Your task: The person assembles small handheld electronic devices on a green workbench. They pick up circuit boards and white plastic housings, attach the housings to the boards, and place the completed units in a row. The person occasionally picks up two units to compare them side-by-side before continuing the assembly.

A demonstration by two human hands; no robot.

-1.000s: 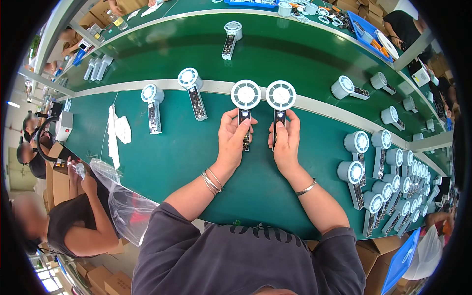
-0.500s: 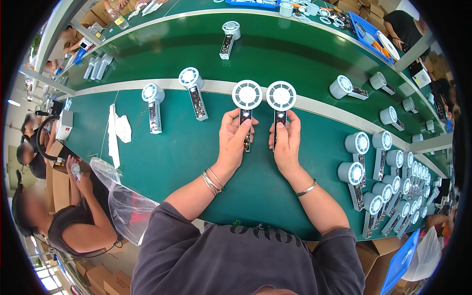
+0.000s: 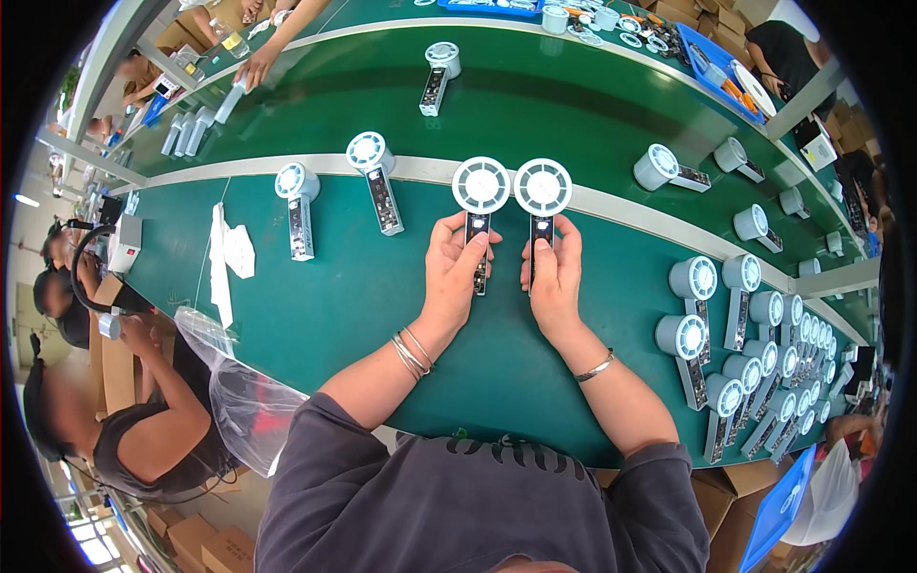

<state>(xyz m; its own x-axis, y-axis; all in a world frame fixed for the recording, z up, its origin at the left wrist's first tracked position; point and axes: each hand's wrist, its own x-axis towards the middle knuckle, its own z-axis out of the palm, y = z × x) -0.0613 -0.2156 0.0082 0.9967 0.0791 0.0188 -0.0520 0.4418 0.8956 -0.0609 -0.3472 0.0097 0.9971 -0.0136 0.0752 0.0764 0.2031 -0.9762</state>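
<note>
A factory assembly line: a green conveyor belt (image 3: 554, 105) runs beyond the near workbench (image 3: 506, 382), unfinished handheld fans (image 3: 683, 336) crowd the right, a blue parts tray (image 3: 705, 43) lies far right, cardboard boxes (image 3: 196, 540) stand left

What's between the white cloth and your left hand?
In the head view, two round fans lie on the table between cloth and left hand.

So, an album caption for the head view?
Left fingers and right fingers each hold a small fan over a green table.
</note>
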